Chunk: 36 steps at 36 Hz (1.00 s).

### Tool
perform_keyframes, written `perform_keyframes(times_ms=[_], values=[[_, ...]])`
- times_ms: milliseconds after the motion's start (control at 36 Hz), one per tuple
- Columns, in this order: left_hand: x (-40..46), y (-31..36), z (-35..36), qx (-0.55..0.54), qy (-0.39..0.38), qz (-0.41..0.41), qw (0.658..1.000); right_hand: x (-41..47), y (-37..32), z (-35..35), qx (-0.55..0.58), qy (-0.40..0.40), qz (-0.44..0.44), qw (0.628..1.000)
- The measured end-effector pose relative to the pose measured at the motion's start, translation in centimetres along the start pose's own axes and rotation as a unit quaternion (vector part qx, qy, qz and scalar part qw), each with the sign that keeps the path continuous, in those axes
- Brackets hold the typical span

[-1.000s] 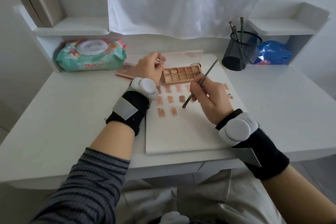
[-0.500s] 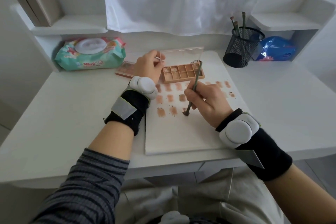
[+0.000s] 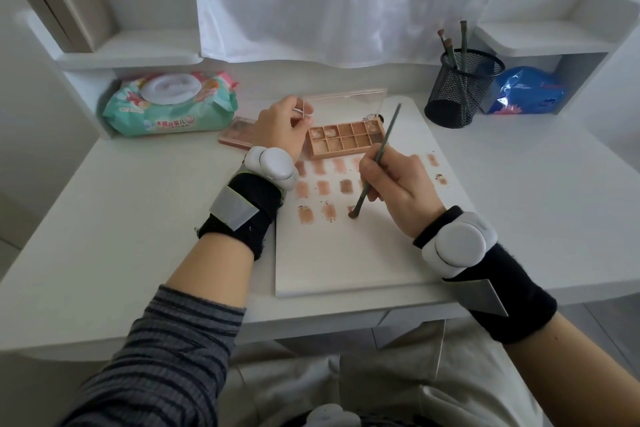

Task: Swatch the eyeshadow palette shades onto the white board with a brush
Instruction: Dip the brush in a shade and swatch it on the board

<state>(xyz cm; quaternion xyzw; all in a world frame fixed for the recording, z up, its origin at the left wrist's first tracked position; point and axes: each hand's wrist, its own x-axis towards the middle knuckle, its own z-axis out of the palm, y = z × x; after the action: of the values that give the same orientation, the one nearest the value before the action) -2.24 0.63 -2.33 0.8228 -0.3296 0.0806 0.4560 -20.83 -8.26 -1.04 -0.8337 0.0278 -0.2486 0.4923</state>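
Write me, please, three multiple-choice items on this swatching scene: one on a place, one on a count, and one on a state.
1. Where does the mesh cup stand?
A. left of the wipes pack
B. right of the white board
C. on the upper shelf

2. How many brushes stand in the cup?
A. three
B. one
C. six

3. What is the right hand doing?
A. resting empty
B. closing the palette lid
C. holding a brush with its tip down on the board

Answers: 1 B, the cup sits past the right edge of the white board; 2 A, three handles rise above its rim; 3 C, the tip meets the board in the bottom row of swatches.
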Motion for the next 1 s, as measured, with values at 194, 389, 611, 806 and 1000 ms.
perform_keyframes(times_ms=[194,389,611,806,1000], values=[[-0.08,0.12,-0.01,0.006,0.002,0.002,1.000,0.05,0.07,-0.07,0.031,0.015,0.013,0.999],[-0.14,0.21,-0.13,0.004,-0.003,-0.002,1.000,0.15,0.28,0.01,0.001,0.024,0.013,1.000],[-0.20,0.26,-0.10,0.002,-0.001,-0.004,1.000,-0.02,0.17,-0.08,0.024,0.005,0.015,1.000],[-0.01,0.02,0.02,0.001,-0.003,-0.003,1.000,-0.01,0.07,-0.04,0.042,0.041,-0.009,0.998],[0.02,-0.14,0.05,0.000,-0.004,-0.002,1.000,-0.03,0.34,0.08,0.034,0.020,0.000,0.999]])
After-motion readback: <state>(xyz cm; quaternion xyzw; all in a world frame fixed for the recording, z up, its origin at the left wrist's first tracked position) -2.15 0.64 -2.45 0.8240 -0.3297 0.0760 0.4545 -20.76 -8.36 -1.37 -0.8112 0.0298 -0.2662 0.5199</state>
